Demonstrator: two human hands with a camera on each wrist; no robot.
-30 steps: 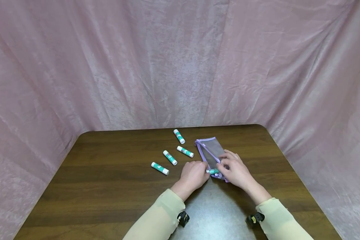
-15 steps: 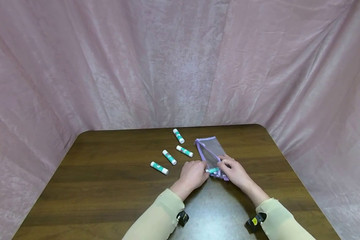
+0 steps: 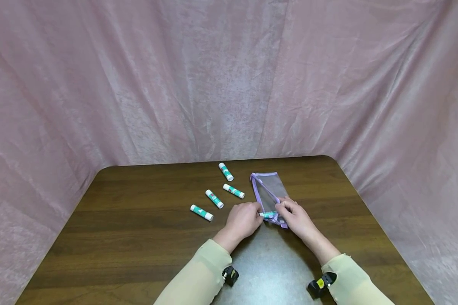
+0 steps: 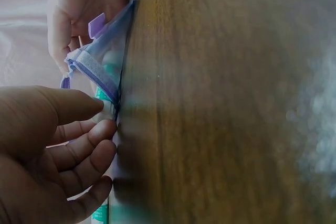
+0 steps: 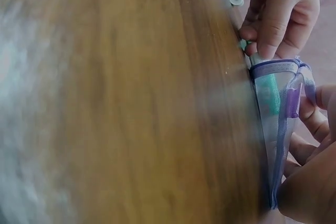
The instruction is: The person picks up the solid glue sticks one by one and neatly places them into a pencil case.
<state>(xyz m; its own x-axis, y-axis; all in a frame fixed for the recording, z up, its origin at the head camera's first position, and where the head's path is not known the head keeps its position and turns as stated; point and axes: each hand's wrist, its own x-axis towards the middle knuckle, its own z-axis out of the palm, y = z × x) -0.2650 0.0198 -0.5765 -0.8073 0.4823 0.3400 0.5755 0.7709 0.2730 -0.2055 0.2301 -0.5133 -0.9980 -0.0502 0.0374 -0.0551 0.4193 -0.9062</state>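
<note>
A zip pouch point(image 3: 269, 186) of grey mesh with purple edging lies right of the table's middle, its zip side gaping. My left hand point(image 3: 243, 220) pinches the white end of a green and white glue stick point(image 3: 268, 215) between thumb and index finger. Through the mesh, the right wrist view shows the stick's green body point(image 5: 270, 95) inside the pouch. My right hand point(image 3: 297, 218) holds the pouch's upper edge between thumb and fingers, raising it off the lower side. A purple tab point(image 5: 293, 102) sticks up near the opening.
Several more glue sticks lie apart on the wooden table point(image 3: 137, 237), left of the pouch: one near the back point(image 3: 226, 171), others in front of it point(image 3: 233, 191). Pink curtains point(image 3: 229, 84) hang behind the table.
My right hand's spread fingers have drawn together on the pouch's edge. The pouch's far end has swung slightly right. My left hand keeps its pinch on the glue stick, having shifted only slightly.
</note>
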